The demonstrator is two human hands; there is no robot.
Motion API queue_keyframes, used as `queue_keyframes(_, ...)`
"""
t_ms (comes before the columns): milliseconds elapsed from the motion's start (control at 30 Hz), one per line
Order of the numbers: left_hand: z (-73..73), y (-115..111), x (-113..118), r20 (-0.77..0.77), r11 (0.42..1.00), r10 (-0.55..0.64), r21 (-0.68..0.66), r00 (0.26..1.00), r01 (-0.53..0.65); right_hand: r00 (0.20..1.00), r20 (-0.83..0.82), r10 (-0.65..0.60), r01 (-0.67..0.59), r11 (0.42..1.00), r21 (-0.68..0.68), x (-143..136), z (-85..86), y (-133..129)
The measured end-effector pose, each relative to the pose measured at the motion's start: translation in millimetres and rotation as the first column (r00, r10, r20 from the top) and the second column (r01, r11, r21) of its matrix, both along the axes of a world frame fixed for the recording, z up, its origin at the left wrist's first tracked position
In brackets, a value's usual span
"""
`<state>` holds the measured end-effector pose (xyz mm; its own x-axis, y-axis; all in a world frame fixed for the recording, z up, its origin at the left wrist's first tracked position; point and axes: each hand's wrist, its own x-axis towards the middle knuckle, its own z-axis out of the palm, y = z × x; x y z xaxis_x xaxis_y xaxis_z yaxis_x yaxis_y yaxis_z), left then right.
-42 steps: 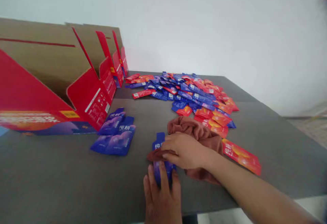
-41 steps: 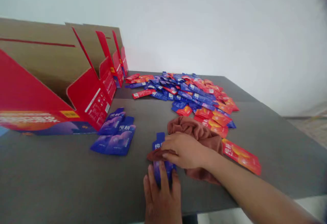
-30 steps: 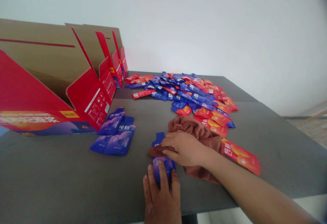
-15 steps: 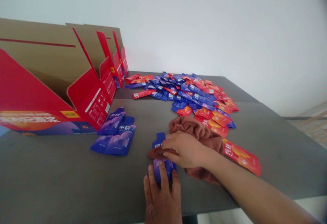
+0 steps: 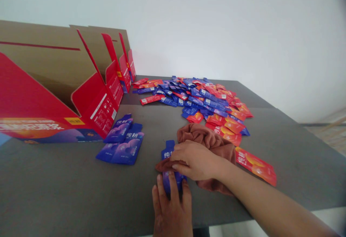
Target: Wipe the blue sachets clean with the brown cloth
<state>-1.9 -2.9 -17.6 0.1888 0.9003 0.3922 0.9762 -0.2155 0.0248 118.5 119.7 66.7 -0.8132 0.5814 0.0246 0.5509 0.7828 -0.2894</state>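
Observation:
A blue pouch [image 5: 167,152] with white lettering lies flat near the table's front edge. My left hand [image 5: 172,202] rests on its lower end, fingers spread and pressing it down. In my right hand [image 5: 193,159] is a bunched brown cloth [image 5: 221,147], a fold of which lies across the middle of the pouch. That cloth and my fingers hide part of the pouch. To the left, several blue pouches [image 5: 128,148] overlap in a small group. Just right of the cloth lies a red-orange pouch [image 5: 256,165].
Open red cartons [image 5: 94,103] stand in a row along the left side, flaps raised. A large heap of blue and red pouches [image 5: 194,94] spreads over the far part of the dark grey table [image 5: 67,190]. Behind it rises a pale wall [image 5: 202,24].
My right hand and the cloth have shifted slightly down the pouch, toward me, so more of its upper lettering shows. My left hand stays in place.

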Motion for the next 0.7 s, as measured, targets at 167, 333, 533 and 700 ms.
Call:
queue_keyframes(167, -2.1, -0.4, -0.6, -0.009, 1.000, 0.008, -0.006, 1.000, -0.008, 1.000, 0.014, -0.001, 0.001, 1.000, -0.011, -0.7, 0.6, 0.1)
queue_keyframes(333, -1.1, -0.2, -0.3, -0.028, 1.000, 0.011, -0.006, 1.000, -0.011, 0.999, 0.008, -0.052, 0.052, 0.999, 0.009, -1.9, 0.8, -0.3)
queue_keyframes(533, 2.7, 0.8, 0.2, -0.020, 1.000, 0.018, -0.001, 1.000, -0.018, 0.991, 0.024, -0.129, 0.127, 0.990, 0.057, -2.7, -3.2, 2.0)
queue_keyframes(700, 2.7, 0.8, -1.6, -0.016, 1.000, 0.004, -0.016, 1.000, -0.004, 0.986, 0.049, -0.159, 0.156, 0.986, 0.066, -2.5, -4.9, 3.5)
